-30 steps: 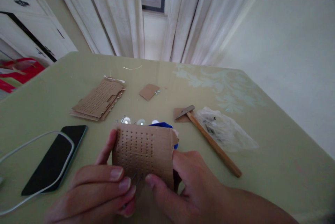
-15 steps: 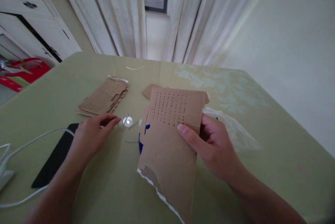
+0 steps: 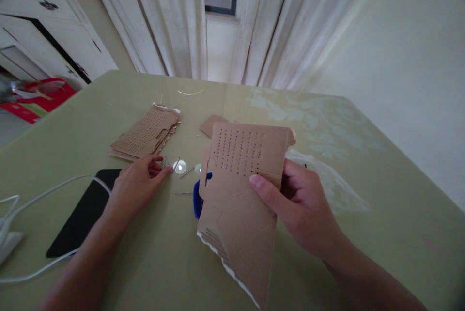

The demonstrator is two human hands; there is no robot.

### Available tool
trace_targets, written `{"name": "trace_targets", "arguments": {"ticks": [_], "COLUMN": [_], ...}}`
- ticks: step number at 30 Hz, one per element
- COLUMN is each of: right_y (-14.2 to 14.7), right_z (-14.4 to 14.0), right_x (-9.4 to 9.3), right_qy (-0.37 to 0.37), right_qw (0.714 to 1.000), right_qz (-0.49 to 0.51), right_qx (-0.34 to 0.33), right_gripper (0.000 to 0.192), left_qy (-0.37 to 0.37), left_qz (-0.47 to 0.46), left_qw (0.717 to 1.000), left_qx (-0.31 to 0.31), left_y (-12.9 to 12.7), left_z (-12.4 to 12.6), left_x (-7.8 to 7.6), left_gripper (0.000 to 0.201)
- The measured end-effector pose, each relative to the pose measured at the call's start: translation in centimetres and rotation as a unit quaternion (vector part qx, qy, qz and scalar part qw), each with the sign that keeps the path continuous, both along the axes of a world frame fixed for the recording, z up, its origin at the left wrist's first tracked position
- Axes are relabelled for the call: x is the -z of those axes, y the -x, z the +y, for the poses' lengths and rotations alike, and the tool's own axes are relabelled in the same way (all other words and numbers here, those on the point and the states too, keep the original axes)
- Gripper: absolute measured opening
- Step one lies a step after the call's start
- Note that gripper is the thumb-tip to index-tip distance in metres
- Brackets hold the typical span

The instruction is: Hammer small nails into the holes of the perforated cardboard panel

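Note:
My right hand grips a brown cardboard sheet, thumb on its face and fingers behind. Rows of small punched holes run across the sheet's upper part, and its lower left edge is torn. My left hand is low over the table beside several thin metal nails, its fingers curled and the thumb tip apart from the forefinger. I see nothing held in it. Partly hidden behind the sheet is a blue object. A stack of perforated cardboard pieces lies just beyond my left hand.
A black flat object and a white cable lie left on the table. Clear plastic film is at the right. A smaller cardboard scrap sits behind the sheet. Curtains and a white cabinet stand beyond.
My left hand has moved slightly right among the nails, and its thumb and forefinger have parted. The cardboard stays in my right hand, shifted slightly right in view.

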State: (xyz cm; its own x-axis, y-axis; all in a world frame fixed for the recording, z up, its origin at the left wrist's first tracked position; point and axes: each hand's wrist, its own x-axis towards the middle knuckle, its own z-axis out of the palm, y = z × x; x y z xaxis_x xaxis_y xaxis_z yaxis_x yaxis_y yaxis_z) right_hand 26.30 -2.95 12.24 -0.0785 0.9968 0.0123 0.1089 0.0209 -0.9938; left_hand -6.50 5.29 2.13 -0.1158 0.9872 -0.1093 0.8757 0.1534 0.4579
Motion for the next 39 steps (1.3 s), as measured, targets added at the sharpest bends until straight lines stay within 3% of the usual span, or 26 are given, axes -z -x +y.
{"name": "trace_targets", "arguments": {"ticks": [7,20,22,24,27,29,39], "right_y": [-0.1,0.0,0.0,-0.1,-0.2,-0.1,0.2], "right_z": [-0.1,0.0,0.0,0.0,0.0,0.1,0.0], "right_x": [0.4,0.5,0.6,0.7,0.7,0.7,0.7], "right_qy": [0.006,0.018,0.020,0.019,0.017,0.018,0.029], "right_qw": [1.000,1.000,1.000,0.999,0.999,0.999,0.999], "right_qz": [-0.012,0.013,0.020,0.026,0.034,0.032,0.037], "right_qx": [-0.010,-0.018,-0.011,-0.002,0.003,0.005,-0.020], "right_gripper": [0.023,0.024,0.024,0.025,0.024,0.023,0.030], "left_qy": [-0.025,-0.091,-0.117,-0.117,-0.049,-0.025,-0.117], "left_qz": [-0.006,-0.060,-0.063,-0.074,-0.091,-0.084,-0.034], "left_qw": [0.999,0.994,0.989,0.980,0.959,0.953,0.977], "left_qx": [0.027,0.030,0.065,0.142,0.264,0.291,0.175], "left_y": [-0.7,-1.2,-1.3,-1.3,-1.0,-1.0,-2.9], "left_z": [-0.2,-0.5,-0.7,-1.0,-1.2,-1.2,-1.1], "left_x": [-0.2,0.8,0.3,-0.2,-0.6,-0.4,1.2], "left_gripper": [0.047,0.046,0.043,0.039,0.032,0.028,0.031]}}
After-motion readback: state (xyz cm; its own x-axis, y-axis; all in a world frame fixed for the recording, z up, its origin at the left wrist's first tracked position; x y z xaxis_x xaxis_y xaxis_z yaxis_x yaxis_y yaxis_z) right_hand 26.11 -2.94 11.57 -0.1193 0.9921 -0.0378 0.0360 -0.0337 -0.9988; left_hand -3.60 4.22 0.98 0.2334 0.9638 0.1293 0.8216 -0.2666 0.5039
